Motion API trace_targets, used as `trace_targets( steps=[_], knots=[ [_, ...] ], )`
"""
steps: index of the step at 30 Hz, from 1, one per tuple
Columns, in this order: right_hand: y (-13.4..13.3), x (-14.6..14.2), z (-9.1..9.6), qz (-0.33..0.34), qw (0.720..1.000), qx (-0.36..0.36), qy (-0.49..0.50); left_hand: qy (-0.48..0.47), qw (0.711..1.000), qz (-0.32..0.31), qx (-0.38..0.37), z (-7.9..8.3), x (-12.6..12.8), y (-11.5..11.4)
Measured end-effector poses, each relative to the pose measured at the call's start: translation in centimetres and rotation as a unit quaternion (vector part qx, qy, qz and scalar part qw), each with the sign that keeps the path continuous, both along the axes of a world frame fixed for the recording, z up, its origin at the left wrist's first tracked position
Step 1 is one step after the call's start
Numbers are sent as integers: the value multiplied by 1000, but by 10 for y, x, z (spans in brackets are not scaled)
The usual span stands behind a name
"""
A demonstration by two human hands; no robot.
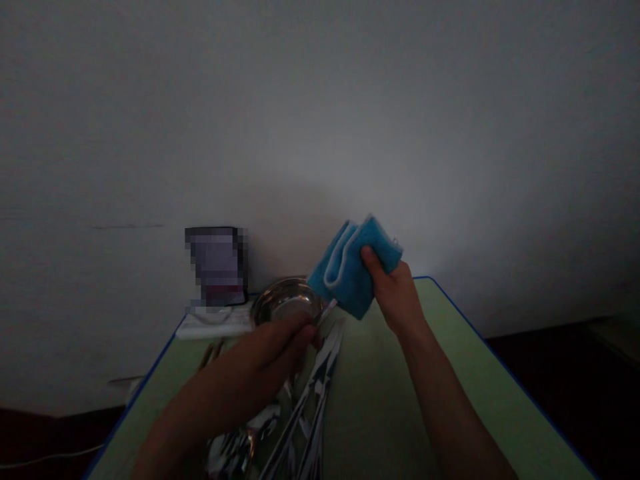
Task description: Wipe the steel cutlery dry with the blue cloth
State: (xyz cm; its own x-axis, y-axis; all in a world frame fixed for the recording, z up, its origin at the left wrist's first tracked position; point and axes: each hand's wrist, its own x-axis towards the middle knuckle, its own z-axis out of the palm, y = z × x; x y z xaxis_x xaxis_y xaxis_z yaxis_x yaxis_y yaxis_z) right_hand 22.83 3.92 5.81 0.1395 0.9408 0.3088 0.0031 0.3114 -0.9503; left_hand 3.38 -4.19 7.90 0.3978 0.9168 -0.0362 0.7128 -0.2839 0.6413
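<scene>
On the green, blue-edged bench (450, 373), set against a plain pale wall, a loose heap of long silver cutlery (310, 400) lay with a round steel bowl (285, 300) behind it. The right hand (395, 293) was held above the bench's far end, its grip clenched on a folded blue microfibre cloth (350, 267). The left hand (280, 347) sat lower and nearer, its grip closed round a slim silver utensil (327, 312) of a type that could not be made out. The utensil's long axis ran up and rightward from the left grip, and its free end was at the cloth's lower edge. Contact could not be confirmed.
</scene>
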Motion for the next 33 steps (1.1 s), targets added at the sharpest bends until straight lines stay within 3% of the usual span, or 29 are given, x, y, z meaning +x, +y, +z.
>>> trace_targets(
  steps=[2, 5, 7, 9, 12, 19, 26, 29, 33],
  knots=[
    [1, -16, -3, 0, 986, -42, 160, 11, 1000, 0, 1, -1, 6, 0],
    [1, -31, -2, 64, 912, -183, 363, 12, 1000, 15, 11, -1, 9, 2],
    [1, -35, -1, 114, 863, -257, 421, 19, 999, 33, 13, -1, 8, 5],
    [1, -36, -1, 158, 840, -274, 441, 32, 998, 51, 10, -2, 5, 8],
    [2, -37, -6, 191, 843, -226, 450, 41, 997, 57, 8, -5, 2, 11],
    [6, -37, -13, 103, 871, -172, 449, 41, 999, 22, 7, -2, 3, 5],
    [3, -38, -13, 77, 915, -137, 370, 13, 999, 47, 14, 6, 2, 3],
    [2, -33, -12, 116, 928, -142, 323, -36, 996, 82, 14, 12, -4, 5],
    [1, -12, -8, 249, 931, -131, 234, -69, 985, 152, 48, 21, -16, 5]
  ],
)
